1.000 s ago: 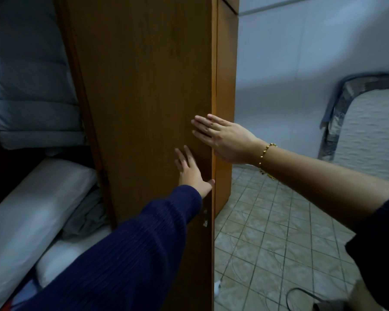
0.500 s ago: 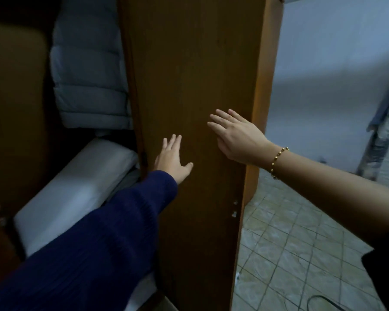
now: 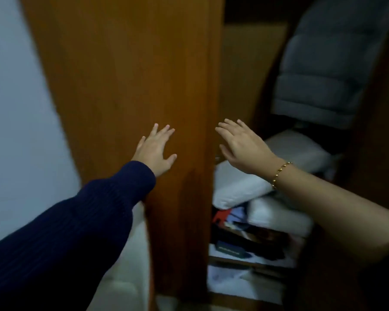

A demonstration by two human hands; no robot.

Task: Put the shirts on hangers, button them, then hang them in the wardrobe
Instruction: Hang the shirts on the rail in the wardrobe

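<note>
Left grip [image 3: 154, 151] flat on wardrobe door [image 3: 121, 75]; right grip [image 3: 243, 147] outstretched

Orange-brown wardrobe door [image 3: 126, 75], navy ribbed sleeve [image 3: 76, 221], gold bracelet [image 3: 280, 172], seemingly grey quilted jacket [image 3: 323, 70], white pillows [image 3: 240, 187].

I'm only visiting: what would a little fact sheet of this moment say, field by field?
left hand: fingers spread, flat against the wardrobe door
right hand: fingers straight, holding nothing, just past the door's edge; contact unclear
right wrist: gold bracelet
inside wardrobe: grey padded jacket hanging above white pillows
shirts, hangers: none in view
</note>
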